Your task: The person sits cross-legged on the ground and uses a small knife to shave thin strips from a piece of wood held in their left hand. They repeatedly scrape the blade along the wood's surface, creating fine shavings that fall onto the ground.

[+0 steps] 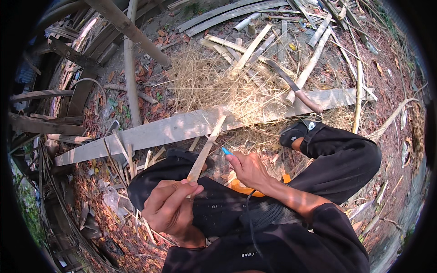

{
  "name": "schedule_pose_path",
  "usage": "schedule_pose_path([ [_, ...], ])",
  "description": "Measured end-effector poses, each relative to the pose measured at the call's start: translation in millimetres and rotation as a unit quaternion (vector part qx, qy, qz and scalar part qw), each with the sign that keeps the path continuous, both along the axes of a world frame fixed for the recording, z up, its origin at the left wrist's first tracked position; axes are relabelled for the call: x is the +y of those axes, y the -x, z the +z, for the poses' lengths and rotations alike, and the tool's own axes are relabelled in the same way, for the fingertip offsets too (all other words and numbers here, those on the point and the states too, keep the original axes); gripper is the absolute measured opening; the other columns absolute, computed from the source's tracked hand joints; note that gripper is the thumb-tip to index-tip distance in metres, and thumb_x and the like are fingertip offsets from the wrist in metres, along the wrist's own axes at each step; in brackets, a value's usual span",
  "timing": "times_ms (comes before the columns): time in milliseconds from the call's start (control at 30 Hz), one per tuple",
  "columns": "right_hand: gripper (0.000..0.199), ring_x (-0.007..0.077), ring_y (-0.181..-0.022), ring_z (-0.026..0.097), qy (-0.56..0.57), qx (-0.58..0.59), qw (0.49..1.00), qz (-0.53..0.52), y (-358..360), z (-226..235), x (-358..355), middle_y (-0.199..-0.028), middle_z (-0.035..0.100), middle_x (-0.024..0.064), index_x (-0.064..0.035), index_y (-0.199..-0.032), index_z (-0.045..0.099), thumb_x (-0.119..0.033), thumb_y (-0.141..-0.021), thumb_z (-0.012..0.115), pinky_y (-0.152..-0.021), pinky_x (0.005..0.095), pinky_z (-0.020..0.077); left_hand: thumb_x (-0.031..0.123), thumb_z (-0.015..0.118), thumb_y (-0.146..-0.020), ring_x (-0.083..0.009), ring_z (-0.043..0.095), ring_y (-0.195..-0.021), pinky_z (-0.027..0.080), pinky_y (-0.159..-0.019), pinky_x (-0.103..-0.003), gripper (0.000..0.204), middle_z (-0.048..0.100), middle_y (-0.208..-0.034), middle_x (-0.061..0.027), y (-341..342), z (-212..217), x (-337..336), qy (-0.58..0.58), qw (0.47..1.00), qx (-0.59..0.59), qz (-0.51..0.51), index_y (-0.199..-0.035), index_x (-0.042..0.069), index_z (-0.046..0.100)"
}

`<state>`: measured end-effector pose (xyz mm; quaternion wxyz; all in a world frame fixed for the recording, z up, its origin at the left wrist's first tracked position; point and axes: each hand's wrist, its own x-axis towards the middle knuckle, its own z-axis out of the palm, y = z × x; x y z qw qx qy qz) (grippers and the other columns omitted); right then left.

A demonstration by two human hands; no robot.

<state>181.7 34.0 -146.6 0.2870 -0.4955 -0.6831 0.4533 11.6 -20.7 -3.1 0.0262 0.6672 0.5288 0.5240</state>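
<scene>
My left hand [170, 204] grips the near end of a thin bamboo strip [207, 148] that slants up and away to rest on a long wooden plank [150, 132]. Beside the strip, my right hand [248, 168] is closed around a small tool with a blue tip [226, 150]; its blade is hidden. Both hands are over my lap, in black trousers, with my right leg stretched out to a black shoe [296, 131].
A heap of dry bamboo shavings [214, 84] lies beyond the plank. A large knife with a wooden handle [296, 91] rests on split bamboo slats [255, 45]. Poles, planks and dry leaves cover the ground to the left. Something orange [241, 186] shows under my right wrist.
</scene>
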Motion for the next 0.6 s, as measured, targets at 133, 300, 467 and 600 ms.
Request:
schedule_pose_path([
  [133,0.047,0.0416,-0.049,0.056,-0.046,0.040,0.997,0.043,-1.6,32.4,-2.9,-0.051,0.052,0.0215,0.0000,-0.076,0.060,-0.039,-0.101,0.048,-0.047,0.0469,0.0426,-0.004,0.083,-0.062,-0.0190,0.060,-0.065,0.048,-0.059,-0.030,0.024,0.059,-0.072,-0.0063,1.3,1.4,-3.6,0.003,1.000,-0.009,0.028,-0.084,-0.002,0.072],
  [300,0.047,0.0432,-0.053,0.057,0.043,-0.087,0.995,0.028,-2.4,12.6,21.4,-0.054,0.052,0.0232,0.0005,-0.075,0.058,-0.038,-0.101,0.047,-0.051,0.0482,0.0443,-0.005,0.082,-0.061,-0.0189,0.061,-0.067,0.051,-0.064,-0.030,0.023,0.060,-0.072,-0.0061,-1.0,6.2,-4.1,0.027,0.998,-0.018,0.060,-0.081,-0.003,0.072],
  [467,0.051,0.0428,-0.054,0.058,-0.026,-0.022,0.999,0.043,2.7,3.6,7.7,-0.053,0.054,0.0231,0.0011,-0.075,0.060,-0.041,-0.101,0.047,-0.051,0.0484,0.0448,-0.005,0.082,-0.061,-0.0189,0.061,-0.067,0.050,-0.065,-0.029,0.023,0.060,-0.073,-0.0064,-2.8,4.3,-1.8,0.025,0.998,-0.020,0.057,-0.081,-0.002,0.072],
  [600,0.049,0.0426,-0.051,0.056,0.028,-0.053,0.998,0.010,-0.1,-20.2,27.8,-0.051,0.051,0.0224,0.0004,-0.075,0.059,-0.039,-0.101,0.047,-0.050,0.0484,0.0430,-0.006,0.082,-0.060,-0.0183,0.060,-0.065,0.050,-0.063,-0.029,0.024,0.059,-0.072,-0.0061,1.9,6.5,-0.7,0.015,0.997,-0.023,0.069,-0.082,-0.003,0.072],
])
